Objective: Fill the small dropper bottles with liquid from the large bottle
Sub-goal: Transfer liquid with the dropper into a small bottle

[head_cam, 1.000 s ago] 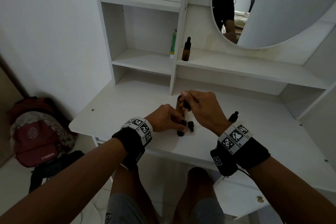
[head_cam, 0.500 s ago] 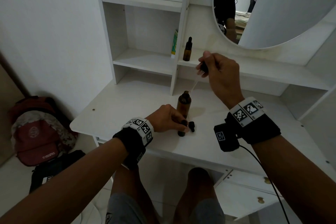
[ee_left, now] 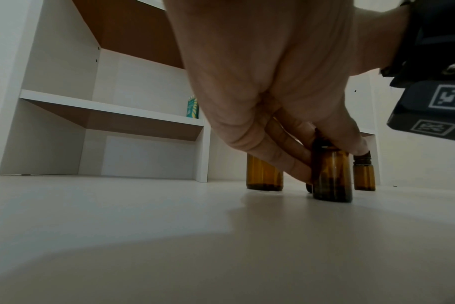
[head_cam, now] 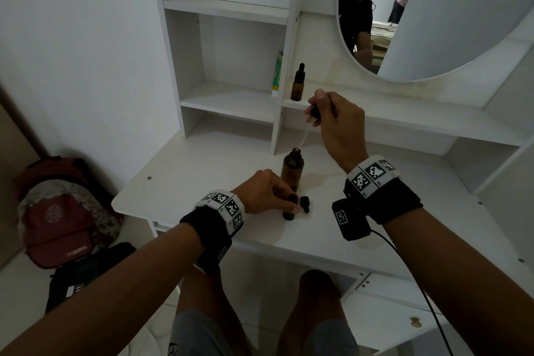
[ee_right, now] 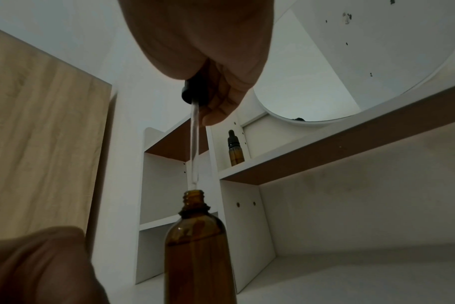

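The large amber bottle [head_cam: 292,172] stands open at the desk's [head_cam: 185,182] centre, a glass dropper [ee_right: 194,144] poised just above its mouth, its black cap pinched by the right hand [head_cam: 336,121] at 1 o'clock. At the bottle's 6 o'clock, the left hand [head_cam: 264,192] pinches a small amber bottle [ee_left: 332,176] upright on the desk. A capped dropper bottle [head_cam: 298,84] stands on the shelf at 12 o'clock.

The left grip [head_cam: 270,195] rests on the table [head_cam: 179,182], pinching a small bottle [ee_left: 332,176] that stands under its fingertips, with a second small bottle [ee_left: 364,174] just to the right. The large bottle [head_cam: 292,172] stands just behind that grip. The right grip [head_cam: 336,121] is above and behind it, holding a dropper [ee_right: 194,131] whose tip is at the large bottle's mouth; a capped bottle [head_cam: 298,84] stands on the shelf [head_cam: 404,115] behind, left of this grip.
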